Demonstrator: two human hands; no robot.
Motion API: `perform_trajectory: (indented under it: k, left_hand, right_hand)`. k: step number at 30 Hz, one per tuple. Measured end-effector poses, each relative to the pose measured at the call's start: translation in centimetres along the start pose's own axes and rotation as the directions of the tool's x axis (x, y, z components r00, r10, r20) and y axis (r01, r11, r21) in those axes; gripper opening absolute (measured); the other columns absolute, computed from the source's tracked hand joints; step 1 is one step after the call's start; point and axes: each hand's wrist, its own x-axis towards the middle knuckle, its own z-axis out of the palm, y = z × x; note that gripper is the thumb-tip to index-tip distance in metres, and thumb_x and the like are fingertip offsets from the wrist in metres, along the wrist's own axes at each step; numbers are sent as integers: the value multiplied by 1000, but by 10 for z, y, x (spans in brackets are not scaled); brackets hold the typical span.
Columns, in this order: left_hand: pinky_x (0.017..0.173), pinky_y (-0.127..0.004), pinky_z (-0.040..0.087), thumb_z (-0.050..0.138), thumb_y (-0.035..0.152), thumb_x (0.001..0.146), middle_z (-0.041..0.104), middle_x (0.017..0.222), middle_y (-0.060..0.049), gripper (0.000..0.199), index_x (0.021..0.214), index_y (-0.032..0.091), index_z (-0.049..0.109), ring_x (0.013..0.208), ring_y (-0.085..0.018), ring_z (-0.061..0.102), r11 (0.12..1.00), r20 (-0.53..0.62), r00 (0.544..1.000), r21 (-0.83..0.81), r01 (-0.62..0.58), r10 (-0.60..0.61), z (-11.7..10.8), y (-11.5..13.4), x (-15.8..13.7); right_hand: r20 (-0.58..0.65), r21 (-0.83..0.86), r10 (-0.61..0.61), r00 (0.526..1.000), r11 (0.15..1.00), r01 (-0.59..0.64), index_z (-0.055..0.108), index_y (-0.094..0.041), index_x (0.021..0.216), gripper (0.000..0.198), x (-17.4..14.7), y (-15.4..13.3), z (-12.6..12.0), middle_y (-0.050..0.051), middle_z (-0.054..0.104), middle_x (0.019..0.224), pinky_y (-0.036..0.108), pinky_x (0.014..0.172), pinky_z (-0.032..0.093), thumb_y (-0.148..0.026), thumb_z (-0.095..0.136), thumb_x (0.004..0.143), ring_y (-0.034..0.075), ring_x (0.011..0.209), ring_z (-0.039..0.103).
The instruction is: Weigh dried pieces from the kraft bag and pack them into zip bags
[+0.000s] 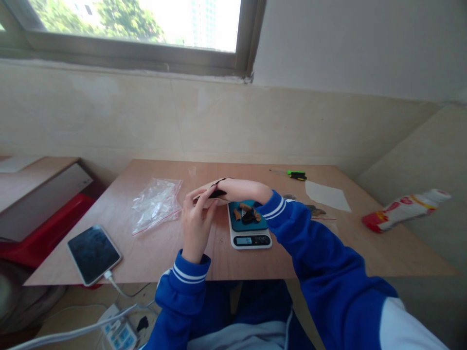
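My left hand (197,214) is closed around a tan, paper-like packet (207,186) with a dark opening, held above the table. My right hand (229,188) reaches leftward over the scale to the packet. Its fingers are hidden at or inside the dark opening, so their grip does not show. Under my right wrist stands a white digital kitchen scale (251,244) with a teal top and a lit display. Several brown and dark dried pieces (248,215) lie on it, partly covered by my right forearm.
Clear plastic bags (156,201) lie left of my hands, and a phone (94,253) with a charging cable is near the front left edge. Behind my right arm are screwdrivers (297,175), white paper (327,195) and a partly hidden clear bag (316,210). A red-and-white bottle (404,210) lies at right.
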Motion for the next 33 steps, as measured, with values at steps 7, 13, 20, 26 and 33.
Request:
perform_trajectory:
  k: [7, 13, 20, 26, 33]
  left_hand:
    - [94, -37, 48, 58, 31, 91, 58, 113, -6, 33, 123, 29, 61, 107, -20, 57, 998, -46, 997, 13, 58, -57, -2, 0, 6]
    - [81, -34, 51, 60, 33, 89, 60, 100, -5, 28, 115, 25, 67, 89, -18, 61, 987, -96, 986, 73, 142, -135, -6, -7, 29]
    - [77, -35, 50, 62, 34, 87, 60, 90, -4, 23, 103, 20, 71, 76, -17, 59, 968, -183, 968, 150, 200, -172, -12, -17, 57]
    - [77, -35, 50, 60, 35, 88, 61, 93, -5, 22, 102, 22, 70, 81, -18, 59, 963, -183, 968, 175, 205, -173, -10, -17, 55]
    - [75, -33, 50, 59, 35, 88, 60, 95, -4, 21, 103, 23, 69, 83, -18, 60, 973, -145, 975, 136, 187, -168, -12, -20, 50]
  right_hand:
    - [-103, 59, 9, 995, 998, -3, 73, -13, 101, 28, -19, -16, -18, 7, 75, 97, 24, 74, 48, -3, 53, 84, 15, 83, 68]
    - [-519, 474, 128, 845, 866, 160, 69, -17, 104, 21, -61, -3, -18, 6, 73, 104, 31, 86, 53, -26, 64, 86, 16, 94, 68]
    - [-343, 631, 292, 893, 776, -11, 69, -14, 96, 21, -80, 55, 25, 8, 75, 97, 32, 82, 56, -28, 70, 80, 18, 88, 71]
    - [-313, 329, 363, 878, 908, -258, 73, -12, 92, 23, -43, 92, 71, 12, 76, 96, 36, 85, 54, -6, 54, 81, 22, 92, 71]
    - [-251, 262, 323, 913, 930, -257, 74, -16, 100, 23, -58, 79, 67, 10, 75, 104, 37, 88, 53, -15, 56, 85, 23, 96, 70]
